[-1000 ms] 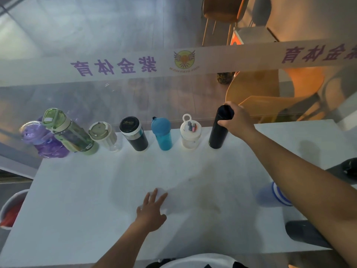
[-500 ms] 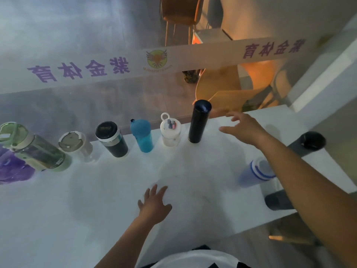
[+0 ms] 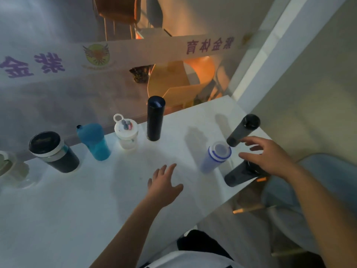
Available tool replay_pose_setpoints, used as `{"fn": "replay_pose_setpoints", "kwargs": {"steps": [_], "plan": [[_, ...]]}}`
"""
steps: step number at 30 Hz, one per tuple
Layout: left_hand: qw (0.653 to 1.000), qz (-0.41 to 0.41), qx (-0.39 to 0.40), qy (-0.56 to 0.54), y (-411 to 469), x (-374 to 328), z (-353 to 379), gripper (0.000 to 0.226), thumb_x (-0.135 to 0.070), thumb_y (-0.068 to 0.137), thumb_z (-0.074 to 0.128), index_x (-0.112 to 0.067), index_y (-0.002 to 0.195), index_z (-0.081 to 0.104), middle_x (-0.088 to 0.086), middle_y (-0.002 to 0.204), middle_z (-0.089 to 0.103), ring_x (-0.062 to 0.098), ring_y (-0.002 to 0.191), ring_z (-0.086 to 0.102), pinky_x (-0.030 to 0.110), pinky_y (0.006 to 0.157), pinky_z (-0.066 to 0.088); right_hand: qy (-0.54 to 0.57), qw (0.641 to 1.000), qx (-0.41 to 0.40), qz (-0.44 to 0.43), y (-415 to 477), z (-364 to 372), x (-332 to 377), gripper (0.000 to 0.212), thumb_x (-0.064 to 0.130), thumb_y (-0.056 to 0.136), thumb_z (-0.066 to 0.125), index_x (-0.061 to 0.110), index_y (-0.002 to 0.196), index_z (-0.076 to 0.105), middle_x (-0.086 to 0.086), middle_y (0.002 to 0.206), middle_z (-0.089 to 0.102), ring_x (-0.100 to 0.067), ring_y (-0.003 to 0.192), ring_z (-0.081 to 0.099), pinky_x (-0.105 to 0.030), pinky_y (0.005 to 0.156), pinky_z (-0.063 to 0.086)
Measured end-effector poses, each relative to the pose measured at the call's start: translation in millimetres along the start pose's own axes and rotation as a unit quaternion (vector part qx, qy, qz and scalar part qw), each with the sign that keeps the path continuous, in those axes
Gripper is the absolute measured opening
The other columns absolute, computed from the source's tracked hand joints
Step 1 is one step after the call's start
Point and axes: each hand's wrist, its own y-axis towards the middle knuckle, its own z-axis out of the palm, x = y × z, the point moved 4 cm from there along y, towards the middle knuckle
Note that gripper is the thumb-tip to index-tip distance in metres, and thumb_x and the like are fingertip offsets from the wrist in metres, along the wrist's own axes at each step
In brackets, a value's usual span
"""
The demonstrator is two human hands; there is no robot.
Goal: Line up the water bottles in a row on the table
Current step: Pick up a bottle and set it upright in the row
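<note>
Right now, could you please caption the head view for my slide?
Right hand hovers open by the lilac bottle; left hand rests flat on the table.

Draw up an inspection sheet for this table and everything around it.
Surface: white table, bare in the middle.
Job's things: a dark tumbler, a blue bottle, a white shaker and a tall black flask stand upright in a row along the far edge; a further lid shows at the left edge. Out of the row near the right end: a blue-ringed bottle, a grey flask and a dark flask.
Clutter: nothing seen.
Hands: left hand rests flat on the table, fingers straight; right hand is open over the dark flask, holding nothing.
Cables: nothing seen.
Surroundings: glass partition with a lettered banner, orange chairs behind it, a pale chair at the right.
</note>
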Motion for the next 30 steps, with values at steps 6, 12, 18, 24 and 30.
{"fn": "replay_pose_setpoints", "kwargs": {"steps": [6, 12, 18, 24, 30], "plan": [[0.999, 0.016, -0.028, -0.009, 18, -34, 7, 0.079, -0.049, 0.088, 0.061, -0.038, 0.151, 0.015, -0.003, 0.161, 0.017, 0.021, 0.148, 0.013, 0.049, 0.118, 0.020, -0.038, 0.996, 0.057, -0.050, 30, 8, -19, 0.057, 0.037, 0.077, 0.078, 0.035, 0.129, 0.053, 0.012, 0.126, 0.056, -0.013, 0.117, 0.053, -0.038, 0.099, 0.045], [0.996, -0.082, -0.032, 0.023, 45, -56, 34, 0.083, -0.052, 0.087, 0.061, -0.038, 0.152, 0.011, -0.001, 0.163, 0.008, 0.023, 0.149, 0.006, 0.051, 0.118, 0.018, -0.233, 0.925, 0.197, -0.225, 81, 49, -14, 0.078, 0.038, 0.078, 0.074, 0.045, 0.140, 0.027, 0.007, 0.151, 0.028, -0.021, 0.132, 0.037, -0.037, 0.103, 0.042], [0.971, -0.227, -0.071, 0.030, 53, -54, 66, 0.086, -0.051, 0.087, 0.060, -0.039, 0.152, 0.006, 0.000, 0.164, -0.004, 0.027, 0.150, -0.004, 0.054, 0.119, 0.012, -0.327, 0.817, 0.235, -0.412, 111, 65, -15, 0.066, 0.026, 0.085, 0.063, 0.032, 0.142, 0.032, -0.003, 0.139, 0.038, -0.026, 0.116, 0.046, -0.034, 0.088, 0.043], [0.946, -0.317, -0.060, 0.013, 35, -47, 96, 0.085, -0.049, 0.089, 0.057, -0.039, 0.153, 0.002, -0.002, 0.163, -0.010, 0.027, 0.150, -0.008, 0.055, 0.118, 0.010, -0.269, 0.821, 0.289, -0.412, 157, 52, 11, 0.068, 0.034, 0.077, 0.068, 0.034, 0.138, 0.040, -0.002, 0.129, 0.045, -0.026, 0.112, 0.051, -0.031, 0.085, 0.043], [0.929, -0.368, -0.042, 0.000, 23, -34, 108, 0.085, -0.045, 0.090, 0.056, -0.039, 0.153, 0.000, -0.003, 0.162, -0.016, 0.027, 0.150, -0.011, 0.056, 0.119, 0.008, -0.206, 0.862, 0.231, -0.401, 231, 58, 70, 0.068, 0.032, 0.076, 0.074, 0.029, 0.138, 0.046, -0.009, 0.132, 0.046, -0.030, 0.116, 0.052, -0.038, 0.093, 0.047]]}}
